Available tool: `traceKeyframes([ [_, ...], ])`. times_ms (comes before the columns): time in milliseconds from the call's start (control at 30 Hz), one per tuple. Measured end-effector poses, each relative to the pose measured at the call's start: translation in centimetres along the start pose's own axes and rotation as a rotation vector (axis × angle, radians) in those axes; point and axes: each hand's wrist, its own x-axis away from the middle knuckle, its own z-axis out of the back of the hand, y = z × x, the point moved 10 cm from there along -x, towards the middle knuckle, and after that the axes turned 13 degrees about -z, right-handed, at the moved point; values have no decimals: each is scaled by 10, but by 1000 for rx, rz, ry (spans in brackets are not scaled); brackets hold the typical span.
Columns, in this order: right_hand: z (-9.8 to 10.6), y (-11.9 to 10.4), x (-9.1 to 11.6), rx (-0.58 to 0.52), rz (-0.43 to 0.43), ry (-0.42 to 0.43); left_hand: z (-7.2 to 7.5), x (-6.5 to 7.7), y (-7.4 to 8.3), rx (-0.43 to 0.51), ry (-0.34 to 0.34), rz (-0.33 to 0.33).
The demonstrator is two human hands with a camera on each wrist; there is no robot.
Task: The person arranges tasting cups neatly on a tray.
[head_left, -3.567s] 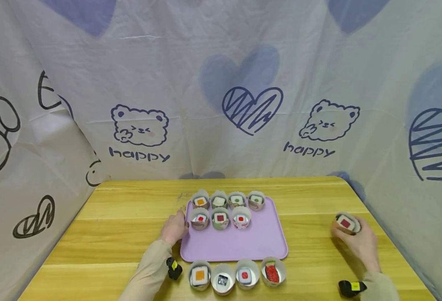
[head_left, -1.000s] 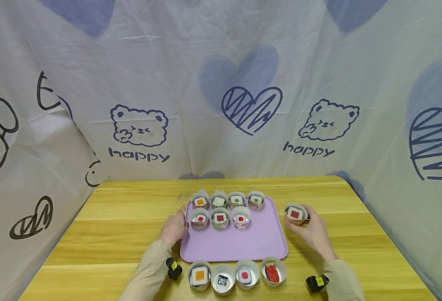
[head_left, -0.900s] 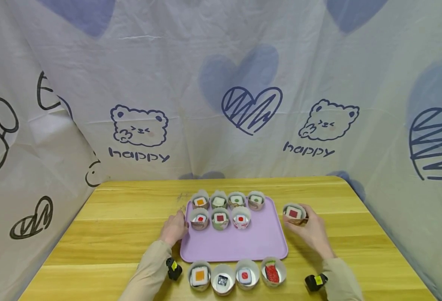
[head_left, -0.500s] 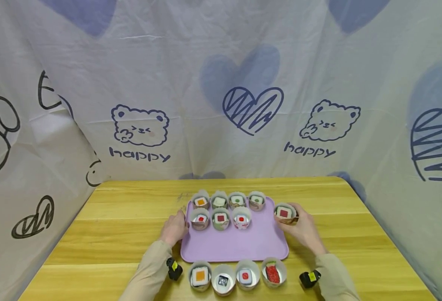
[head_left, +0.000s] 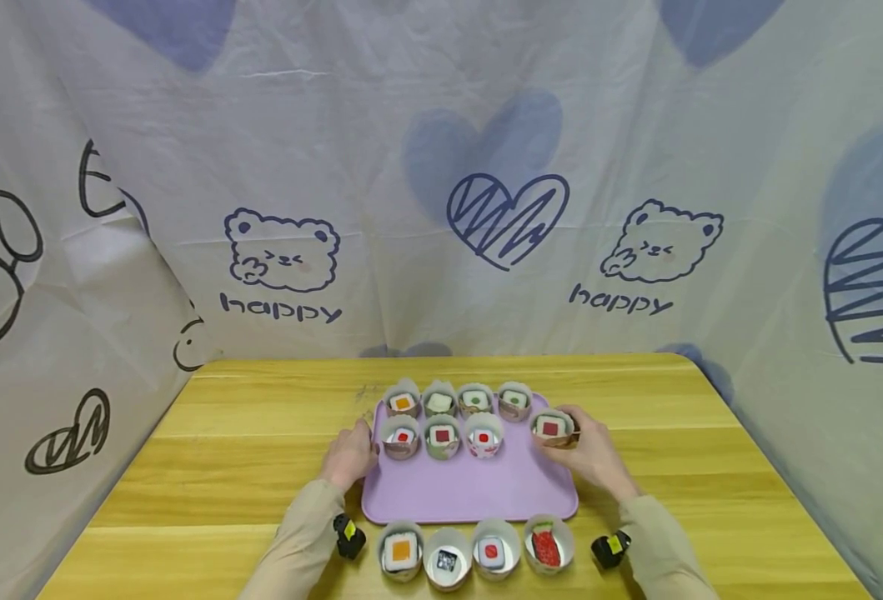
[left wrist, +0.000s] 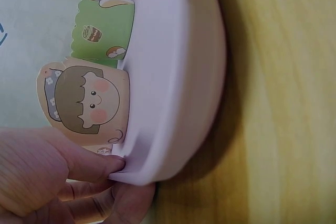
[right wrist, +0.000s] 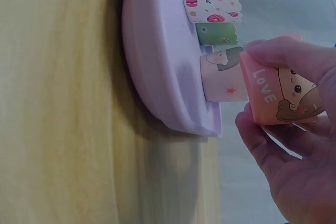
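Note:
My left hand [head_left: 348, 457] grips the left rim of a lilac tray [head_left: 471, 493]; in the left wrist view the thumb lies inside the rim and the fingers are outside. My right hand [head_left: 593, 452] holds a paper cup [right wrist: 273, 95] with a sushi piece [head_left: 550, 427], white with a dark red centre, inside. The held cup is over the tray's right side, above its surface in the right wrist view. On the tray stand several paper cups with sushi pieces: a full back row, and three in a second row, among them a pink-patterned cup [head_left: 484, 437].
Along the tray's front edge, on the wooden table [head_left: 246, 467], stand several more cups: one with an orange-topped piece [head_left: 400, 550], a dark-topped piece [head_left: 447, 561], a red-dotted piece [head_left: 491, 551] and a red-topped piece [head_left: 544, 546]. A printed cloth [head_left: 396, 275] hangs behind.
My right hand has carried the cup leftward from the table's right side to over the tray's right part. My left hand has stayed on the tray's rim.

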Motion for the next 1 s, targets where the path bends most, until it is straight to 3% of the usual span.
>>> traceKeyframes([
  [367, -9, -6, -4, 13, 47, -22, 0, 0, -1, 5, 11, 2],
  [800, -21, -1, -9, 43, -14, -72, 1, 2, 0, 14, 2, 10],
  [1000, -26, -2, -10, 0, -18, -102, 1, 2, 1, 6, -1, 13],
])
